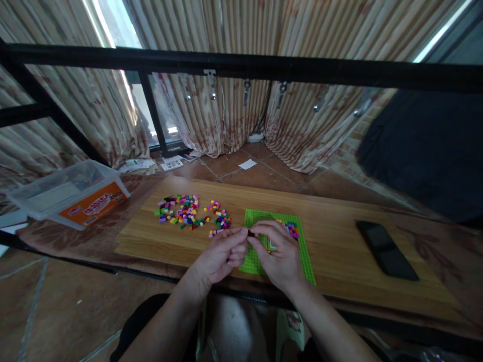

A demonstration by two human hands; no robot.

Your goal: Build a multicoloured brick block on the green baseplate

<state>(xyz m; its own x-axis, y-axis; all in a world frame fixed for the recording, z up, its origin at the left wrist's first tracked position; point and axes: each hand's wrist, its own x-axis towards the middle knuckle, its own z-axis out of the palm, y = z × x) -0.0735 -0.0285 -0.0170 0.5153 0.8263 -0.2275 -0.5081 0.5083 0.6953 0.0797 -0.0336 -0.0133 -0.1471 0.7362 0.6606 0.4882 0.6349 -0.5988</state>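
Observation:
A small black toy brick [250, 233] is pinched between the fingertips of both hands, above the left part of a green studded baseplate [251, 261]. My left hand [224, 254] grips it from the left with its other fingers curled in. From the right, my right hand [281, 254] holds it between thumb and forefinger and covers much of the baseplate. Colourful bricks [292, 230] show on the plate just behind my right hand; the rest of them are hidden. Left of the plate lie loose bricks in a smaller pile [222, 218] and a larger pile [184, 208].
The wooden board [332, 241] bears all this, with a black phone [385, 250] at its right. A clear plastic box [71, 193] with an orange label stands at the left. Behind run a black metal bar [241, 65] and striped curtains [226, 115].

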